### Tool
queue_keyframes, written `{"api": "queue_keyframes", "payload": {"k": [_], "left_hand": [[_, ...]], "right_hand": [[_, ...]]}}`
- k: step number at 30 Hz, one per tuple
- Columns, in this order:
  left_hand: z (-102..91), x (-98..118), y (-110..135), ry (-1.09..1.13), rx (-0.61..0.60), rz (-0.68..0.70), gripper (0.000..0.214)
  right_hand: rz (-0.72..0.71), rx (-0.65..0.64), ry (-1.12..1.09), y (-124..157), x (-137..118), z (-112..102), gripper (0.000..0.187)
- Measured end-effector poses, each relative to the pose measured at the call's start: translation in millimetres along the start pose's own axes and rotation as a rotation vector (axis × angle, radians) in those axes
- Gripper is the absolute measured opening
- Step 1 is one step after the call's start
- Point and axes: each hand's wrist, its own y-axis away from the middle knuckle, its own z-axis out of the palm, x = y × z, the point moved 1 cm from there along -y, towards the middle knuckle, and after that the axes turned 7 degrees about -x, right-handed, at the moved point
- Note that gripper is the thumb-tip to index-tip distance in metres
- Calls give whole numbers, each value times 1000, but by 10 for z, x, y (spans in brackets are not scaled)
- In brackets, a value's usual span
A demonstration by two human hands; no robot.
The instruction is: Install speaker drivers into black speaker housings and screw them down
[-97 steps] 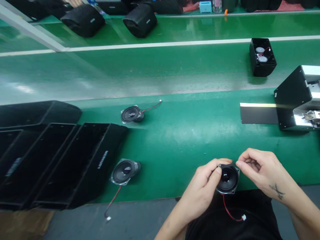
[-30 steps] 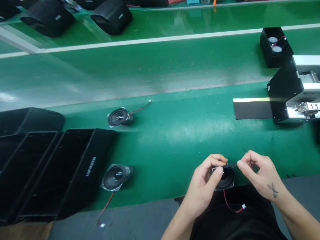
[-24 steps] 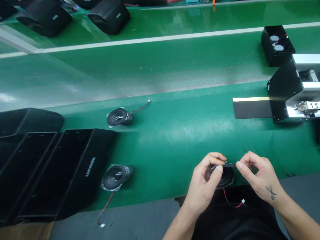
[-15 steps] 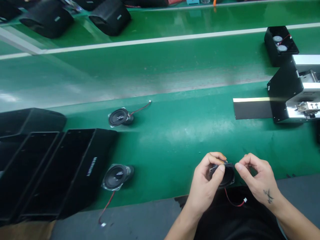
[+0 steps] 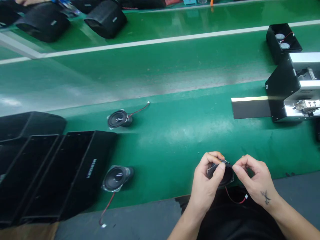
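At the front edge of the green bench, my left hand [image 5: 207,178] grips a small square-framed speaker driver [image 5: 228,176], its thumb and fingers closed on the upper rim. From the driver a red and black lead hangs over my dark clothing and ends in a white plug [image 5: 246,196]. My right hand [image 5: 257,175] is pinched, thumb against forefinger, close to the driver's right rim; anything between those fingertips is too small to make out. Two similar drivers lie to the left, one near the bench edge [image 5: 115,178] and one farther back [image 5: 118,119], each with its own lead.
Black speaker cabinets [image 5: 87,166] crowd the left side. On the right stands a black and silver machine [image 5: 282,88] with a dark strip [image 5: 250,108] extending leftward. Behind it sits an open black box [image 5: 272,45]. More cabinets [image 5: 106,20] and a person's hand [image 5: 27,1] are across the bench.
My right fingertips have come slightly nearer the driver's rim. My left hand keeps its grip on the driver. The whole view has shifted a little.
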Motion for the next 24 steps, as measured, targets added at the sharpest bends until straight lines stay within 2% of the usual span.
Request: {"api": "queue_keyframes", "payload": {"k": [5,9,11,15,17,19,22,24], "left_hand": [[-9,-7,30,68,-43,-81,44],[-50,58,82,130,-203,-189,46],[-84,101,109,45,-266,-210,47],[-159,140,129,-220,-299,-184,48],[-187,147,109,-285,-344,-150,46],[-208,164,67,-297,-384,-100,45],[-229,216,-1,-257,-383,-35,44],[-234,253,-20,-224,-356,-19,43]], "right_hand": [[11,-39,-25,-4,30,1,22],[13,-154,-30,-77,-10,-72,12],[20,-241,-1,-144,-55,-143,11],[15,-397,104,-310,-175,-317,18],[-51,-455,194,-380,-254,-384,21],[-197,-463,350,-416,-352,-413,24],[-423,-359,662,-398,-515,-372,30],[-500,-255,773,-364,-606,-313,32]]}}
